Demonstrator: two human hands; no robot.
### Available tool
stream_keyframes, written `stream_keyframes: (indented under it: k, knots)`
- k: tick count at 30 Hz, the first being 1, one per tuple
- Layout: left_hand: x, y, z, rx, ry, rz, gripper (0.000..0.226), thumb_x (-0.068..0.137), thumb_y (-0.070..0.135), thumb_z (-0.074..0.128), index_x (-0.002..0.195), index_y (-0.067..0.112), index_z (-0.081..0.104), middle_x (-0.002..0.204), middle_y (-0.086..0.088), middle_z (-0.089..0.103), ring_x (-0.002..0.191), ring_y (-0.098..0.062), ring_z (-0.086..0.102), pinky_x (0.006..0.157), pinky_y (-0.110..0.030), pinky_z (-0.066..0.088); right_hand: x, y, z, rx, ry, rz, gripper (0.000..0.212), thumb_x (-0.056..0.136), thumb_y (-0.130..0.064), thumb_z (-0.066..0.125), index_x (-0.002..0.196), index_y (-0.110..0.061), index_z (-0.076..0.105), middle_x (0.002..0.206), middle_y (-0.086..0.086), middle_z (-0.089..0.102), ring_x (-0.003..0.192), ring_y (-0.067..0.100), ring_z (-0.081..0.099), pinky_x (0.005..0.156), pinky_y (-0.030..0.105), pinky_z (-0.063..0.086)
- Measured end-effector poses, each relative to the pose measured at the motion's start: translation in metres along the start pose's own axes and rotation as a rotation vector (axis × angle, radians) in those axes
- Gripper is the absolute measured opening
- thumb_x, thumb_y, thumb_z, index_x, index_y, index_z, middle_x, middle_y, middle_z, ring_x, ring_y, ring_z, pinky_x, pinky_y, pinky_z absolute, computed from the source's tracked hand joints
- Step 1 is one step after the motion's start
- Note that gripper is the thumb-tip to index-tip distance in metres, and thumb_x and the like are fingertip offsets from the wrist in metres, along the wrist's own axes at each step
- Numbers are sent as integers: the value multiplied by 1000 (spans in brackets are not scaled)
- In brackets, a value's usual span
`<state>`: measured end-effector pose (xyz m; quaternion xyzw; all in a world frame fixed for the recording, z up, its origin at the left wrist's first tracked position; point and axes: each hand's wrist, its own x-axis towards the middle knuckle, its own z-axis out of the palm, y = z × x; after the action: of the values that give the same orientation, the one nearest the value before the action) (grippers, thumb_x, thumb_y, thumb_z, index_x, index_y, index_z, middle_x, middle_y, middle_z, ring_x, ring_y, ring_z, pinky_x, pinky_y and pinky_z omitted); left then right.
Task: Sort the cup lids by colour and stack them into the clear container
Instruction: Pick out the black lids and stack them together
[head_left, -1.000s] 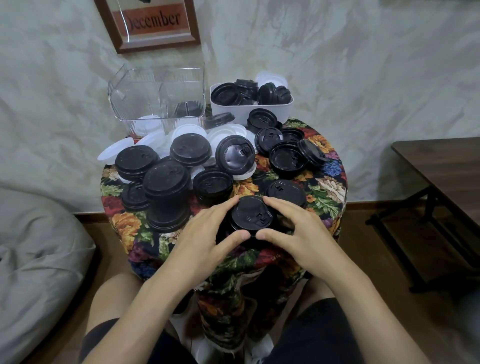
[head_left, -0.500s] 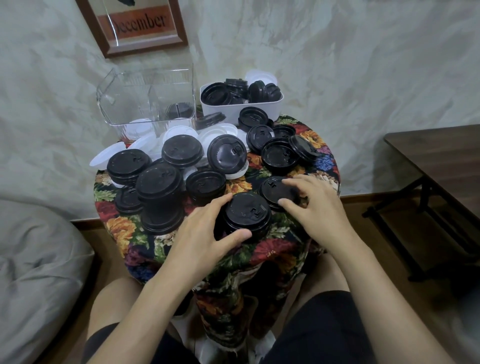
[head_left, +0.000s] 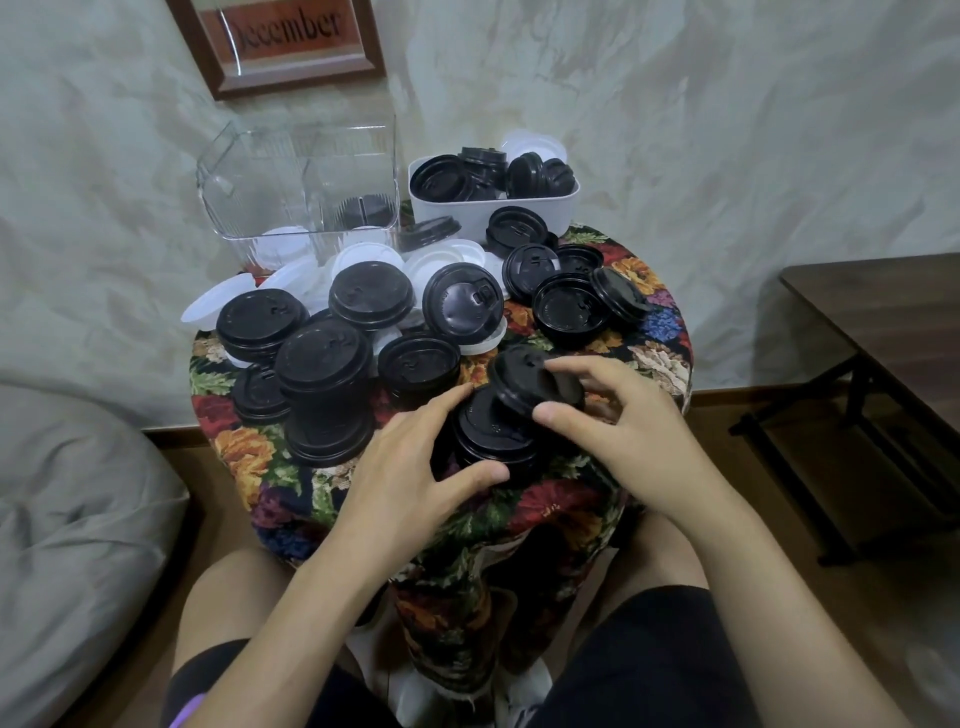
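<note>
Table: a small round table under a flowered cloth in reds, oranges and greens, crowded with cup lids.
Black lids: several short stacks across the left and middle, with single ones towards the right, some of them upside down.
White lids: loose in a band behind the black stacks, just in front of the clear container.
Clear container: at the back left of the table, with a few white lids low in its left part and black ones in its right part.
White tub: just beside it at the back right, heaped with black lids.
Left hand: fingers and thumb curled round the front stack near the table's near edge.
Right hand: thumb and fingers pinching one tilted black lid right over that stack.
Room: a pale mottled wall with a framed "December" sign, a grey cushion at left, a dark wooden table at right, and brown floor.
</note>
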<state>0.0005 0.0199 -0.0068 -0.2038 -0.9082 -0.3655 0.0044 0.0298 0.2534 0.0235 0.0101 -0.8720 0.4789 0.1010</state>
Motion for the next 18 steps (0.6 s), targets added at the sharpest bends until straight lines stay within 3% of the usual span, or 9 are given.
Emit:
stream_keyframes:
  k: [5, 9, 13, 18]
  knots:
    - [1, -2, 1, -40, 13, -8, 90, 69, 85, 62, 148, 53, 35, 122, 37, 53, 120, 2, 45, 91, -20, 36, -5, -12, 15, -156, -119, -60, 57, 80, -61, 73, 133, -44, 61, 134, -29, 47, 126, -3, 47, 109, 38, 44]
    - [1, -4, 1, -75, 7, -76, 96, 66, 87, 64, 150, 54, 30, 137, 18, 55, 131, -5, 45, 104, -33, 40, -4, -15, 13, -207, -170, -49, 55, 87, -52, 74, 139, -47, 57, 148, -28, 41, 138, 0, 40, 116, 38, 37]
    - [1, -8, 0, -82, -20, -72, 92, 71, 83, 65, 151, 56, 28, 144, 18, 53, 139, -5, 42, 112, -39, 39, -4, -14, 9, -185, -254, -42, 48, 94, -40, 69, 139, -48, 56, 158, -28, 32, 142, -8, 28, 117, 30, 29]
    - [0, -8, -3, -68, -46, -38, 80, 77, 75, 66, 146, 62, 28, 141, 20, 52, 138, -8, 42, 109, -36, 38, -5, -7, 14, -135, -213, -42, 53, 78, -68, 71, 129, -53, 62, 145, -31, 41, 136, -6, 39, 114, 36, 38]
